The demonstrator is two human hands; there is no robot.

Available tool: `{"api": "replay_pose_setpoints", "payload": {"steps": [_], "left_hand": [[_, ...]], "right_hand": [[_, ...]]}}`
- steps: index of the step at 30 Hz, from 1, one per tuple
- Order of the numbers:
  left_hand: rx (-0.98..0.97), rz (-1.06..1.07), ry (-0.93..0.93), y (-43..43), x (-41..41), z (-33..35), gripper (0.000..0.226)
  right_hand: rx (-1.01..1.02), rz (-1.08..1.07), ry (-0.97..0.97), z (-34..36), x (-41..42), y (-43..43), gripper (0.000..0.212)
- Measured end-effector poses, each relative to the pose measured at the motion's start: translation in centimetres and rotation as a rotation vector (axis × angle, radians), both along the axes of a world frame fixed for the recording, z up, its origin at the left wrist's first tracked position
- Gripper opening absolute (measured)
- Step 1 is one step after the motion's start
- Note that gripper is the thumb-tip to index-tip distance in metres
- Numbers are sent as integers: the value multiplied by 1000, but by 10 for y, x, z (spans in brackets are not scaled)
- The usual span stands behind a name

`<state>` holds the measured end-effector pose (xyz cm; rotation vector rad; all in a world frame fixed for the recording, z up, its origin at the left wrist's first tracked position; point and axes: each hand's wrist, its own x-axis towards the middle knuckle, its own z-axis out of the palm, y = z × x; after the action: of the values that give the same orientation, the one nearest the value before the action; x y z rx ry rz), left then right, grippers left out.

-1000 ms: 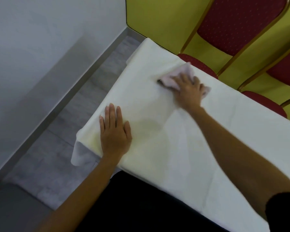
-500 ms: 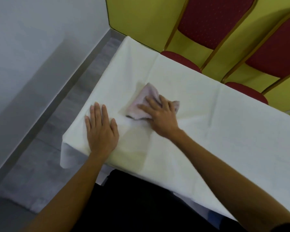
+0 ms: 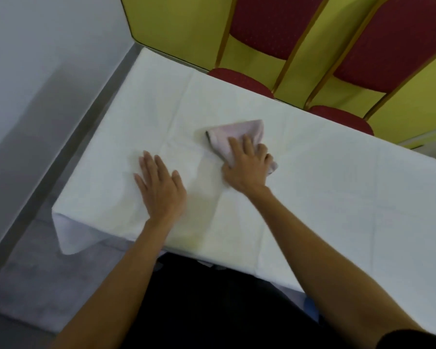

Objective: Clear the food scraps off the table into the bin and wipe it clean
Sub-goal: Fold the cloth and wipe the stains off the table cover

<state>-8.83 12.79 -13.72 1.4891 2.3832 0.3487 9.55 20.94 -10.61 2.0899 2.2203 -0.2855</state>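
Note:
A table under a white tablecloth (image 3: 337,202) fills the middle of the view. A folded pale pink cloth (image 3: 233,133) lies on it near the centre. My right hand (image 3: 247,165) presses down on the cloth's near part with fingers spread over it. My left hand (image 3: 161,185) lies flat on the tablecloth to the left, fingers straight, close to the table's left end. I see no food scraps and no bin.
Two red-cushioned chairs with gold frames (image 3: 269,28) (image 3: 388,46) stand tucked against the table's far side, before a yellow-green wall. A grey wall and grey floor (image 3: 23,260) run along the left. The tablecloth corner (image 3: 68,235) hangs down at the near left.
My right hand slid the pink cloth from the far edge toward me, then a little to the right. My left hand stayed flat on the tablecloth.

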Motion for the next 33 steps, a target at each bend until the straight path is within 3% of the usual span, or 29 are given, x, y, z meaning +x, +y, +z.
{"api": "replay_pose_setpoints", "payload": {"steps": [6,12,18,22,29,33], "left_hand": [[61,-96,-100,-26,100,0,65],[22,-134,-69,-46,148,-10,66],[37,-202,163,-69,153,-21,65],[31,-176,221,-76,154,-19,66],[28,-129,199,-80,156,-20,68],[32,-75,239,-89,156,-23,65]], "right_hand": [[58,99,45,-7,29,-76,70],[59,299,30,-19,95,-33,56],[68,181,-50,-12,162,25,56],[106,106,11,-22,184,11,56],[244,401,221,-37,161,-123,47],[261,440,184,-35,183,-113,46]]}}
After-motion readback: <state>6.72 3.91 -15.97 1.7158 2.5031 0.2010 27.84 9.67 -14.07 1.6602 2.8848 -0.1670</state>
